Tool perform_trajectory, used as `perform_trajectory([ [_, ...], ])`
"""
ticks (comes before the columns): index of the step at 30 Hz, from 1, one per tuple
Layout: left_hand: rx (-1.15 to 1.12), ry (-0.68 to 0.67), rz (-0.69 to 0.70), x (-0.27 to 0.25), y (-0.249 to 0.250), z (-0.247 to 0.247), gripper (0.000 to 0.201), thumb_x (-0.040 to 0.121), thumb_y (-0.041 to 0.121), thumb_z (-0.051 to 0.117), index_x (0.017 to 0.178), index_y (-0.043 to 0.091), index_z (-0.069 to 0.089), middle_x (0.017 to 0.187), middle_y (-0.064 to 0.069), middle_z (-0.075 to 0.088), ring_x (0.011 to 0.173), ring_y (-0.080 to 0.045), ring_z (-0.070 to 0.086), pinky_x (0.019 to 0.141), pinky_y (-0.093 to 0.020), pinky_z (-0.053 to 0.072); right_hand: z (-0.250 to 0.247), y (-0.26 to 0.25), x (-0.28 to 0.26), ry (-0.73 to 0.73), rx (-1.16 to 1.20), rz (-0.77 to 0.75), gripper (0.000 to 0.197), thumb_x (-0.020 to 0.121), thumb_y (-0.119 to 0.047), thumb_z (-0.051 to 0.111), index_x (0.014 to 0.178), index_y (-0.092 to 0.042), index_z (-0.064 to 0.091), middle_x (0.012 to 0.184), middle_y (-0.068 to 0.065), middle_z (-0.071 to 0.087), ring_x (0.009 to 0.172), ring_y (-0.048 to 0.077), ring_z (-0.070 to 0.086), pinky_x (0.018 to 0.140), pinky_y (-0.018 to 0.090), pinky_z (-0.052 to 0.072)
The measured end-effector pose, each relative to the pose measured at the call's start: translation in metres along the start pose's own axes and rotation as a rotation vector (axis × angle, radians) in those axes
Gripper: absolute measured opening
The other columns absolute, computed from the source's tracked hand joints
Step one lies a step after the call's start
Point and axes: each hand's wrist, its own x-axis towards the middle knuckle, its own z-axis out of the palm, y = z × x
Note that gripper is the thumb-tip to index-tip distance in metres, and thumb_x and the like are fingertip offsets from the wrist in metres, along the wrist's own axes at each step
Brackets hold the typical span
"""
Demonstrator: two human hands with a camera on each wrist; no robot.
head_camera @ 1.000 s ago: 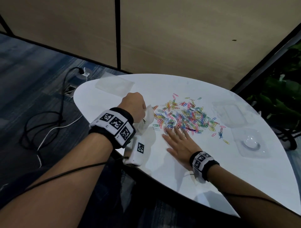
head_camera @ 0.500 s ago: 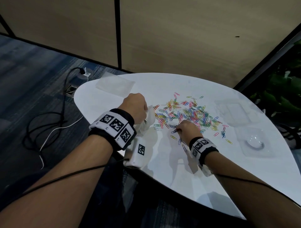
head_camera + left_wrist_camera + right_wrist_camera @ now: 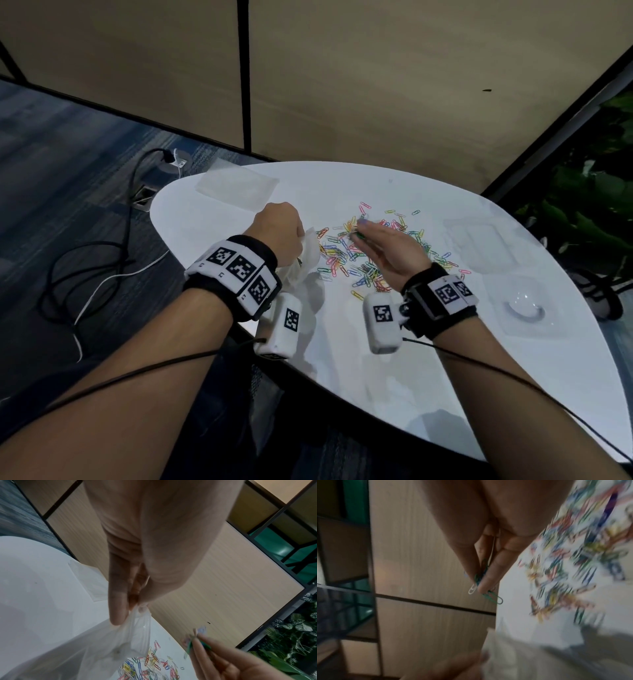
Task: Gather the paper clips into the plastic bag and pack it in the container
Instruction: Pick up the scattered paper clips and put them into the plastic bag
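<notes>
A heap of coloured paper clips (image 3: 373,253) is spread over the middle of the white table (image 3: 428,377). My left hand (image 3: 279,229) pinches the rim of a clear plastic bag (image 3: 306,260) at the heap's left edge; the bag (image 3: 96,645) hangs open below my thumb. My right hand (image 3: 383,248) is raised above the heap, palm up, pinching a small bunch of clips (image 3: 485,591) between its fingertips, a little right of the bag's mouth. A clear container (image 3: 479,245) lies to the right of the heap.
A second clear blister tray with a ring-shaped thing (image 3: 524,310) lies near the table's right edge. A flat clear sheet (image 3: 236,186) rests at the far left of the table. Cables (image 3: 85,274) run over the carpet on the left. Plants (image 3: 589,219) stand at the right.
My right hand went from lying flat at the heap's near edge to closing on some clips, then lifted them and swung towards the bag. My left hand kept holding the bag.
</notes>
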Motion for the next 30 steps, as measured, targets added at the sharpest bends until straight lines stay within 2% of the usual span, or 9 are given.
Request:
perform_trajectory([
  [2, -0.005, 0.011, 0.001, 0.000, -0.001, 0.000, 0.024, 0.086, -0.003, 0.050, 0.084, 0.006, 0.072, 0.097, -0.015, 0.073, 0.092, -0.033, 0.072, 0.088, -0.039, 0.059, 0.021, 0.009, -0.006, -0.047, 0.027, 0.024, 0.020, 0.088, 0.004, 0.065, 0.108, 0.006, 0.065, 0.098, 0.010, 0.076, 0.094, 0.021, 0.073, 0.084, 0.026, 0.059],
  [7, -0.030, 0.028, -0.016, 0.001, -0.003, -0.001, 0.023, 0.085, -0.001, 0.055, 0.083, 0.009, 0.075, 0.081, -0.010, 0.070, 0.090, -0.031, 0.072, 0.085, -0.036, 0.059, 0.059, 0.043, -0.011, -0.010, -0.147, 0.003, 0.012, 0.084, 0.010, 0.065, 0.090, 0.000, 0.067, 0.088, 0.018, 0.069, 0.086, 0.030, 0.069, 0.087, 0.033, 0.059],
  [11, -0.048, 0.028, -0.013, 0.000, -0.004, -0.003, 0.016, 0.083, 0.001, 0.060, 0.086, 0.008, 0.075, 0.082, -0.010, 0.066, 0.092, -0.031, 0.072, 0.084, -0.035, 0.059, 0.061, 0.060, -0.005, 0.044, -0.707, -0.252, 0.016, 0.071, -0.004, 0.076, 0.080, -0.017, 0.078, 0.082, 0.005, 0.077, 0.083, 0.023, 0.074, 0.086, 0.040, 0.059],
  [14, -0.069, 0.026, -0.009, -0.001, -0.003, -0.003, 0.019, 0.084, -0.001, 0.059, 0.090, 0.008, 0.074, 0.082, -0.008, 0.064, 0.092, -0.030, 0.071, 0.086, -0.037, 0.059, 0.066, 0.058, -0.008, -0.035, -1.126, -0.490, 0.014, 0.081, -0.010, 0.066, 0.076, -0.015, 0.078, 0.072, 0.002, 0.074, 0.069, 0.020, 0.070, 0.074, 0.035, 0.059],
  [17, -0.078, 0.024, -0.005, -0.003, -0.002, -0.004, 0.025, 0.084, -0.002, 0.057, 0.098, 0.007, 0.076, 0.089, -0.011, 0.068, 0.093, -0.029, 0.071, 0.088, -0.036, 0.058, 0.071, 0.050, -0.014, -0.214, -1.393, -0.495, 0.036, 0.087, -0.007, 0.053, 0.059, -0.027, 0.065, 0.054, -0.004, 0.058, 0.057, 0.019, 0.052, 0.060, 0.029, 0.043],
  [20, -0.073, 0.027, -0.002, -0.004, -0.002, -0.006, 0.025, 0.085, -0.001, 0.056, 0.095, 0.008, 0.077, 0.088, -0.012, 0.071, 0.092, -0.030, 0.072, 0.088, -0.037, 0.058, 0.061, 0.044, -0.017, -0.230, -1.111, -0.465, 0.026, 0.089, -0.004, 0.056, 0.085, -0.020, 0.077, 0.073, -0.001, 0.072, 0.067, 0.015, 0.066, 0.067, 0.027, 0.054],
  [23, -0.080, 0.034, -0.012, -0.006, -0.003, -0.008, 0.027, 0.089, -0.002, 0.053, 0.102, 0.007, 0.076, 0.093, -0.013, 0.071, 0.096, -0.031, 0.072, 0.091, -0.038, 0.058, 0.027, 0.036, -0.014, 0.005, -0.862, -0.384, 0.020, 0.088, -0.004, 0.065, 0.103, -0.011, 0.075, 0.090, 0.008, 0.075, 0.079, 0.027, 0.073, 0.066, 0.031, 0.061],
  [27, -0.075, 0.027, -0.004, -0.006, -0.002, -0.007, 0.027, 0.090, 0.000, 0.054, 0.109, 0.005, 0.073, 0.106, -0.017, 0.072, 0.099, -0.033, 0.071, 0.093, -0.039, 0.057, -0.054, 0.040, -0.001, 0.274, -1.247, 0.054, 0.079, 0.073, -0.019, 0.085, 0.141, -0.016, 0.047, 0.134, 0.014, 0.055, 0.082, 0.025, 0.065, 0.054, 0.026, 0.058],
  [30, -0.048, 0.020, 0.000, -0.006, -0.001, -0.007, 0.027, 0.090, 0.001, 0.055, 0.111, 0.005, 0.072, 0.110, -0.014, 0.072, 0.101, -0.032, 0.070, 0.093, -0.038, 0.057, -0.090, 0.064, -0.001, 0.285, -1.414, 0.266, 0.104, 0.064, -0.022, 0.087, 0.150, -0.015, 0.029, 0.145, 0.015, 0.041, 0.111, 0.032, 0.056, 0.071, 0.028, 0.052],
])
